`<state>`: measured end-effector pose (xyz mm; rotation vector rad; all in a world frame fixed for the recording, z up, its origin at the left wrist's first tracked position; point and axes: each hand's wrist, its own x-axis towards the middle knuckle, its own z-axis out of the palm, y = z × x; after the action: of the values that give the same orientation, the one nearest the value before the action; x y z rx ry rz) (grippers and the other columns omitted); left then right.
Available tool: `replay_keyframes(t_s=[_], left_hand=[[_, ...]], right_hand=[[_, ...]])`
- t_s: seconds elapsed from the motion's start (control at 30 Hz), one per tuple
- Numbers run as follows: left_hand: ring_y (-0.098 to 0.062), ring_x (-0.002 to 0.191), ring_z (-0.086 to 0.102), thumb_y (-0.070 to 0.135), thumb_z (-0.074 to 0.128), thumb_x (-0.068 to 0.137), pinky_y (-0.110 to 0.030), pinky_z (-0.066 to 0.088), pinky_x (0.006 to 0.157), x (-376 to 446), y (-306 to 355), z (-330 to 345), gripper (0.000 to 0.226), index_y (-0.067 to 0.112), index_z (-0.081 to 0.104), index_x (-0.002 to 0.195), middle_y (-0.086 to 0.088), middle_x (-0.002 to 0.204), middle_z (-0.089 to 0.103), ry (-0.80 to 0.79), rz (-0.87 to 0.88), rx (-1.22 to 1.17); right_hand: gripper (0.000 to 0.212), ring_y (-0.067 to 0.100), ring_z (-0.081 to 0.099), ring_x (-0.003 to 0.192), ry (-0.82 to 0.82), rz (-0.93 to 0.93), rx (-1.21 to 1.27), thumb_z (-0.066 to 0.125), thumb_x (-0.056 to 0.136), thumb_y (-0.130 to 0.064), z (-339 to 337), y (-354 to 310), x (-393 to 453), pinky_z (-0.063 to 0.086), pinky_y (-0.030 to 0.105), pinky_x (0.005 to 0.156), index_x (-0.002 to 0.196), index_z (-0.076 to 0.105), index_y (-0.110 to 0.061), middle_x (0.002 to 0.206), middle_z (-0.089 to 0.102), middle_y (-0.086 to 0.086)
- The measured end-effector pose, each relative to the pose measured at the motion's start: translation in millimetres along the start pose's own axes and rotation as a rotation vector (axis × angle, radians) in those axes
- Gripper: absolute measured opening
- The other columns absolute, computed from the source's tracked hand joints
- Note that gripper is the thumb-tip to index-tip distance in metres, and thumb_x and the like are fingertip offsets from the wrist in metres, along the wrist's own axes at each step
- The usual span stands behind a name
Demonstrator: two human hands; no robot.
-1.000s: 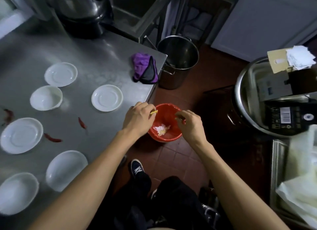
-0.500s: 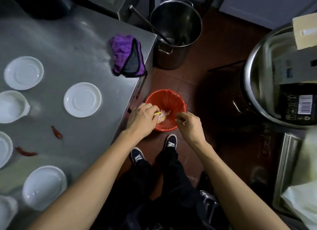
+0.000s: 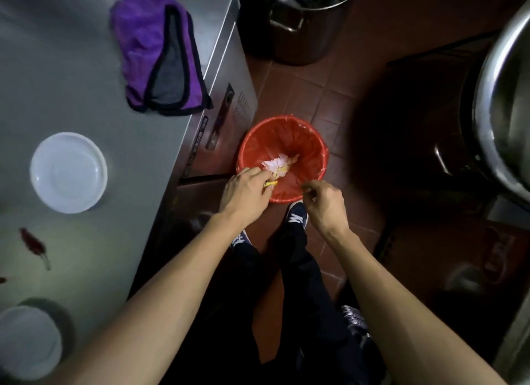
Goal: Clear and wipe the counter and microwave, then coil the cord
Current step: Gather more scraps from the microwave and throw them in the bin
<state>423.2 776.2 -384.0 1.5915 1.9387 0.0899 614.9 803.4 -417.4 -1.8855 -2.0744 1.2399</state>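
Nearest the camera, both forearms reached down over dark trousers and two dark shoes (image 3: 296,216) on the red tile floor. The left hand (image 3: 246,191) was curled around a small yellow scrap (image 3: 271,183) at the near rim of the red bin (image 3: 282,155); the right hand (image 3: 324,202) hung beside it with fingers loosely curled, and whether it pinched anything could not be told. Compared with half a second before, the view had dropped closer: the bin looked larger, and only two white dishes (image 3: 68,172) showed instead of six. One bin held white scraps (image 3: 275,164). On the steel counter (image 3: 71,69) lay one red chili (image 3: 33,244) in full and one purple cloth (image 3: 160,57) at the far corner. Beyond stood one steel stockpot (image 3: 304,20)
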Motion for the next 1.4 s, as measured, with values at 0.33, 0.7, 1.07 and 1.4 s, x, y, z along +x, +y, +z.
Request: replay_keyframes(t_s=[0.33, 0.7, 1.07, 1.4], left_hand=[[-0.023, 0.104, 0.059, 0.029, 0.060, 0.095, -0.037, 0.048, 0.084, 47, -46, 89, 0.013, 0.026, 0.067, 0.105, 0.004, 0.105, 0.064, -0.144, -0.126, 0.019], [-0.023, 0.107, 0.061, 0.035, 0.060, 0.095, -0.041, 0.052, 0.088, 77, -78, 125, 0.020, 0.031, 0.065, 0.114, 0.008, 0.115, 0.064, -0.193, -0.200, -0.058], [-0.025, 0.127, 0.050, 0.038, 0.053, 0.098, -0.045, 0.044, 0.104, 70, -78, 110, 0.036, 0.029, 0.055, 0.132, 0.002, 0.134, 0.057, -0.278, -0.240, 0.015], [-0.028, 0.119, 0.058, 0.039, 0.054, 0.098, -0.042, 0.048, 0.100, 49, -43, 53, 0.036, 0.031, 0.056, 0.133, 0.003, 0.137, 0.059, -0.230, -0.300, -0.066]], right_hand=[[0.033, 0.033, 0.066, 0.099, -0.232, 0.013, -0.106, 0.053, 0.088, -0.004, 60, 64, 59, 0.053, 0.037, 0.084, 0.115, 0.071, -0.014, 0.111, 0.069, 0.014], [0.035, 0.029, 0.064, 0.109, -0.267, 0.065, -0.055, 0.054, 0.091, -0.012, 107, 92, 88, 0.049, 0.034, 0.095, 0.123, 0.067, -0.013, 0.123, 0.068, 0.011], [0.042, 0.035, 0.057, 0.122, -0.348, 0.119, -0.192, 0.051, 0.096, -0.020, 90, 82, 81, 0.045, 0.046, 0.103, 0.137, 0.056, -0.017, 0.138, 0.060, 0.010], [0.041, 0.035, 0.063, 0.113, -0.248, 0.164, -0.098, 0.053, 0.091, -0.023, 46, 29, 75, 0.051, 0.044, 0.098, 0.130, 0.062, -0.020, 0.127, 0.066, 0.012]])
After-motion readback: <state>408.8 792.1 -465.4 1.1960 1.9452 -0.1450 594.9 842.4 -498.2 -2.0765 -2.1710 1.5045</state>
